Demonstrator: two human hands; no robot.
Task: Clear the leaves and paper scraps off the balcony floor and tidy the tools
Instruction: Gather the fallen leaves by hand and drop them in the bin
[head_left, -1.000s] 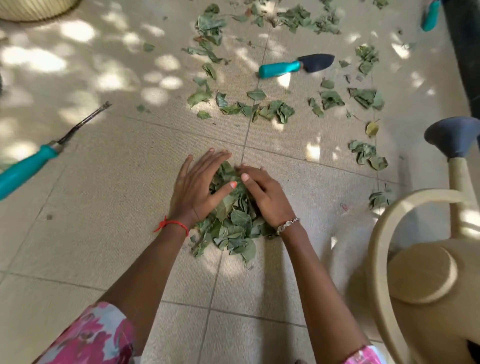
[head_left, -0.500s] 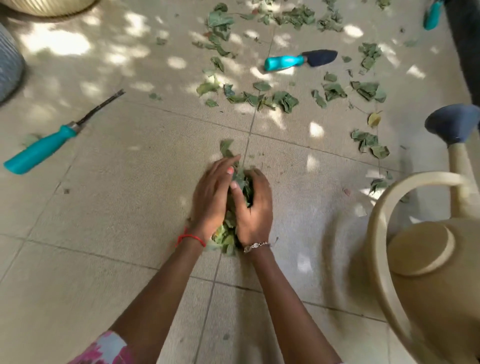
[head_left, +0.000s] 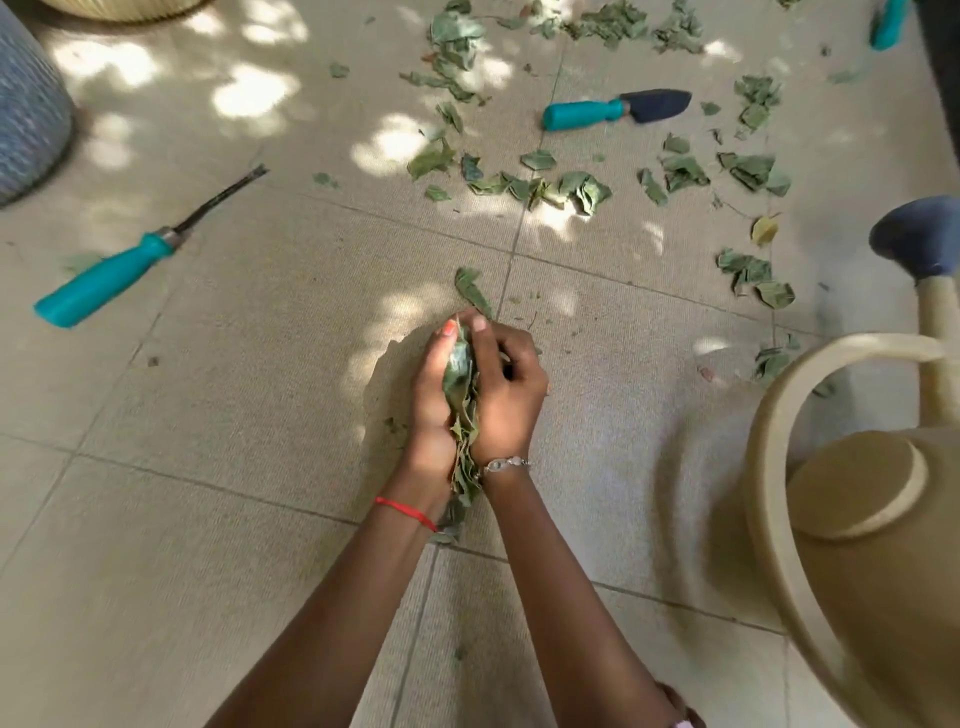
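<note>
The left hand (head_left: 434, 400) and right hand (head_left: 506, 395) are pressed together, squeezing a bunch of leaves (head_left: 461, 400) between them, while more loose leaves (head_left: 540, 184) lie farther away on the floor (head_left: 234, 415).

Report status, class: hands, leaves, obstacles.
Left hand and right hand pressed together on leaf bundle. Scattered leaves remain. Watering can close beside right hand.

The single head-worn wide-angle camera looked steeply down and forward at the tiled balcony floor (head_left: 218, 426), close above the hands (head_left: 480, 395) near frame centre.
</note>
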